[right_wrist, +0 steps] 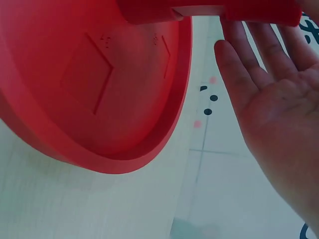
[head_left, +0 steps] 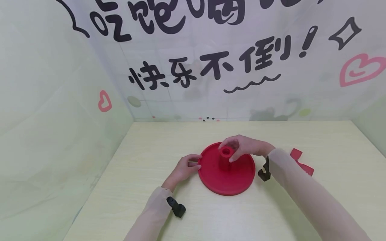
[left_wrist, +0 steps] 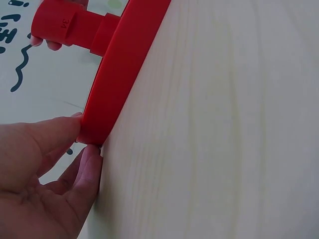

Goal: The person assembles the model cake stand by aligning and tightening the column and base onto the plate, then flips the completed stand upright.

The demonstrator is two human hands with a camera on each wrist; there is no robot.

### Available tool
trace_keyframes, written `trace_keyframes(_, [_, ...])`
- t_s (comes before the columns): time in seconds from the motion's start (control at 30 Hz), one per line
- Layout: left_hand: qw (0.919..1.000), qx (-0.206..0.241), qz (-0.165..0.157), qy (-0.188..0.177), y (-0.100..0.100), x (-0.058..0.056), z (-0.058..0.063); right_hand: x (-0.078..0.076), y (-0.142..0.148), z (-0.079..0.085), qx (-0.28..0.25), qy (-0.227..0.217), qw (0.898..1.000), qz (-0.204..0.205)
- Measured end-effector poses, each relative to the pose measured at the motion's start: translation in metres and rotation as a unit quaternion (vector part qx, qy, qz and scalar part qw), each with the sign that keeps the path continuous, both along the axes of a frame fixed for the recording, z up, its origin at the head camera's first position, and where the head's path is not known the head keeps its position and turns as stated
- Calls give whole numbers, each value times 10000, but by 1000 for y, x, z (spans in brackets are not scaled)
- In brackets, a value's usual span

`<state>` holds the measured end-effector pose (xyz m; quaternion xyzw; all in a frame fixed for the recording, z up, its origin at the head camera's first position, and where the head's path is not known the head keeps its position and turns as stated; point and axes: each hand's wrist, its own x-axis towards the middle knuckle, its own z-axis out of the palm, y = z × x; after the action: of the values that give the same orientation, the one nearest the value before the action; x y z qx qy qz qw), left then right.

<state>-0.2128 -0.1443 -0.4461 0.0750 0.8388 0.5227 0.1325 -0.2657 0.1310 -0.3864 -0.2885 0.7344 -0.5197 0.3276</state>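
A red round tray-like base point(head_left: 217, 182) with a raised rim lies on the table. From its middle rises a red hollow post point(head_left: 224, 163), round at the top. My left hand point(head_left: 184, 168) holds the base's left rim between thumb and fingers; the left wrist view shows the fingertips against the rim point(left_wrist: 112, 82). With thumb and fingers set around its upper end, my right hand point(head_left: 245, 146) grips the post. In the right wrist view the fingers of the right hand point(right_wrist: 276, 84) reach behind the post point(right_wrist: 209, 11), and raised marks show on the base's floor point(right_wrist: 84, 74).
A red flat angular piece point(head_left: 297, 154) lies to the right of the base, partly hidden by the right sleeve point(head_left: 304, 190). The pale wooden table point(head_left: 144, 150) meets a printed cloth backdrop point(head_left: 187, 103) behind and at the sides.
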Motion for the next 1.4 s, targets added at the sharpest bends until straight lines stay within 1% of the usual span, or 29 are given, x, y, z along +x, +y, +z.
trace_keyframes(0.2, [10000,53,-21,62,1,0,0,10,-3,-2,-26,397,9982,-443])
trace_keyframes(0.43, [10000,6,16,72,1,1,1,21,-9,-6,143,718,9906,-1155])
trace_keyframes(0.5, [10000,-5,12,88,1,1,2,23,-11,-7,137,789,9886,-1276])
trace_keyframes(0.6, [9999,-1,-2,111,1,1,2,25,-13,-7,146,859,9874,-1320])
trace_keyframes(0.7, [9999,-1,-9,114,1,-1,0,24,-11,-6,141,827,9903,-1106])
trace_keyframes(0.8, [9999,-6,-4,103,1,-2,-1,21,-7,-2,45,727,9951,-669])
trace_keyframes(0.9, [9999,10,-14,99,2,-2,-2,15,-3,5,-7,490,9986,-195])
trace_keyframes(1.0, [10000,-8,6,77,1,-1,-1,9,-2,9,69,284,9992,274])
trace_keyframes(1.1, [10000,-34,14,55,1,-1,-2,3,-2,13,207,170,9977,622])
trace_keyframes(1.13, [10000,-39,16,46,1,-1,-2,1,-2,14,228,134,9972,701])
trace_keyframes(1.23, [10000,-18,-12,51,0,-1,-2,-3,-2,14,273,18,9966,774])
trace_keyframes(1.4, [10000,1,-41,58,1,-1,-1,-4,-3,13,224,-89,9975,665])
